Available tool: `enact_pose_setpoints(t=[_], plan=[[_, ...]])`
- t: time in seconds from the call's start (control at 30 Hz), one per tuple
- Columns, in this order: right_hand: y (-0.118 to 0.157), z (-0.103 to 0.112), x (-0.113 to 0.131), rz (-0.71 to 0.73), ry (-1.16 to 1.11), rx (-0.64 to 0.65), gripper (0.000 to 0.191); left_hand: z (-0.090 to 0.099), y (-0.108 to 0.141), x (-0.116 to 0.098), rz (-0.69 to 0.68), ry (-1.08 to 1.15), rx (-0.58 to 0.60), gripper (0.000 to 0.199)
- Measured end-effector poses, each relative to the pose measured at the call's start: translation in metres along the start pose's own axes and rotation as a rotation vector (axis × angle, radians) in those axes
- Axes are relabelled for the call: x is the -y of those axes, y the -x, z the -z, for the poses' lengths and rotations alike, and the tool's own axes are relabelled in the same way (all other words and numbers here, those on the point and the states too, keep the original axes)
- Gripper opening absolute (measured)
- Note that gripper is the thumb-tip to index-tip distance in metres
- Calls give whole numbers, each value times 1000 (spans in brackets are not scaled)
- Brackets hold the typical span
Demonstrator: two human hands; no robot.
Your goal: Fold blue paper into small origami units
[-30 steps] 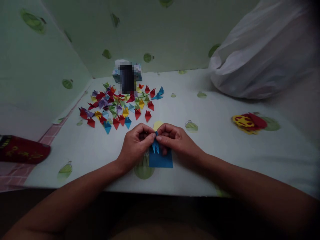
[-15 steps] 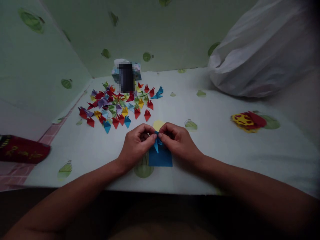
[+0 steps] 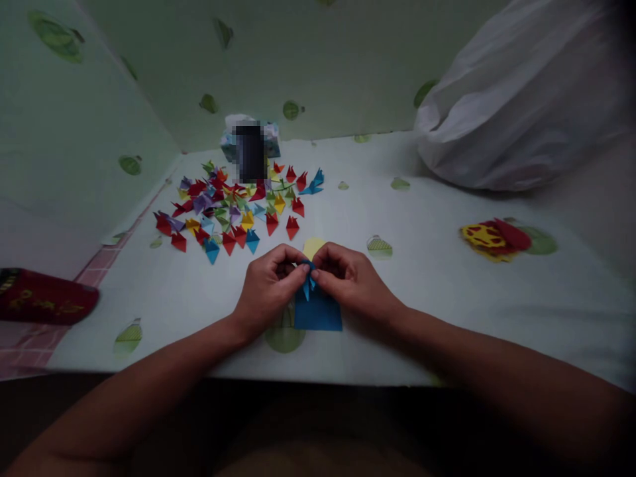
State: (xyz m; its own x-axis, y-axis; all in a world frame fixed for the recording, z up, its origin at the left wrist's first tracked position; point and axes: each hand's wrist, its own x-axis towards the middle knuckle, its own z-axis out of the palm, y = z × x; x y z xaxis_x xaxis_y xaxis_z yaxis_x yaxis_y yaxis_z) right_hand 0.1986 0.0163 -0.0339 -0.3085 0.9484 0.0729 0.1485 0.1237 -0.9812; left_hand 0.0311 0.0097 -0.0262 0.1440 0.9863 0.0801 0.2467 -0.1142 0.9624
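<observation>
Head view: one folded blue paper piece (image 3: 307, 289) is pinched in the fingers of left hand (image 3: 271, 278) and right hand (image 3: 350, 275) alike, above a blue sheet (image 3: 318, 317) on the bench (image 3: 412, 285). Beyond, leftward: multicoloured folded pieces (image 3: 247, 221), many. Rightward: one white bag (image 3: 507, 126); one yellow-and-red pile (image 3: 489, 237).

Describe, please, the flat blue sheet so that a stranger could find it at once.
On the white table, look near the middle of its front edge, where the left hand and right hand pinch a small folded blue piece. The blue sheet lies beneath that piece. Unlike the folded blue piece, it is flat, larger and straight-edged.
</observation>
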Motion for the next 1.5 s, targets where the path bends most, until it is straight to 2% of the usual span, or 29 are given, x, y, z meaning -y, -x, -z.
enact_pose_setpoints(t=[0.43, 0.67, 1.1, 1.3, 1.5], plan=[[0, 0, 0, -40, -41, 24, 6, 0, -1, 0, 12, 43, 18, 13], [0, 0, 1, -47, -52, 6, 9, -1, -3, 0, 82, 129, 9, 16], [1, 2, 4, -39, -38, 44, 11, 2, -6, 2, 102, 297, 60, 13], [1, 4, 6, -70, -130, 64, 22, 3, -4, 0, 94, 276, 44, 14], [-2, 2, 3, -103, -152, 53, 15, 1, -4, 0, 84, 263, 13, 14]])
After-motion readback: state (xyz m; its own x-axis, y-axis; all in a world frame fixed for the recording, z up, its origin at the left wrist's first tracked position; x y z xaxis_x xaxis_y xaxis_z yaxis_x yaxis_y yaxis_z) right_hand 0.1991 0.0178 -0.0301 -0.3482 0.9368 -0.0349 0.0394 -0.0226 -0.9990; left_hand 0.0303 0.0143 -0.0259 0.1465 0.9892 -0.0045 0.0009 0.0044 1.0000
